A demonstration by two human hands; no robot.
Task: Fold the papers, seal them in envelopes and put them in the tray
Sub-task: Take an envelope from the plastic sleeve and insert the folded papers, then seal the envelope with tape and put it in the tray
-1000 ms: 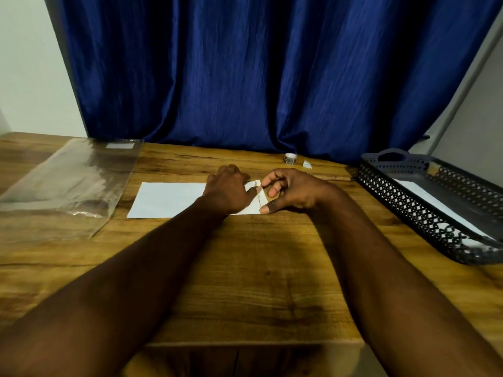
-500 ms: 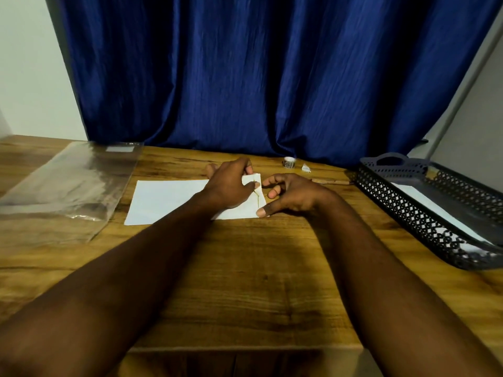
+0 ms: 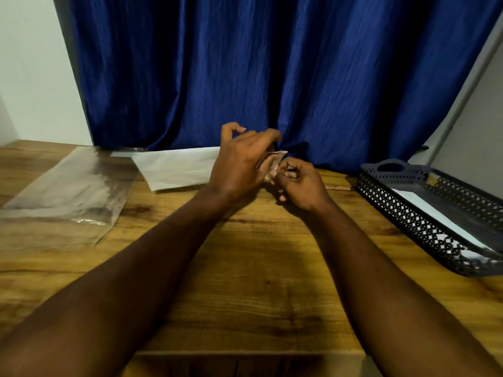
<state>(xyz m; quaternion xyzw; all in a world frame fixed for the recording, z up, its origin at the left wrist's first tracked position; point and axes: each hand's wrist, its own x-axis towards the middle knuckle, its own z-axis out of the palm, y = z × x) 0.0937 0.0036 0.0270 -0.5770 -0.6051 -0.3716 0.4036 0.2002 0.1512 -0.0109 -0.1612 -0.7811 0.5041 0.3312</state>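
Pinching pale end of envelope [image 3: 177,170] with right fingers [image 3: 290,173], curled tight together; gripping same end with left fingers [image 3: 261,137], curled over it, forefinger and thumb apart above. Holding envelope near far edge of table [image 3: 245,268], well apart from tray [image 3: 394,210]. Best to press flap flat end to end, steadying with left hand [image 3: 239,167]. Cannot make out seal: hidden behind left hand, blurred. Cannot tell tape from glue.
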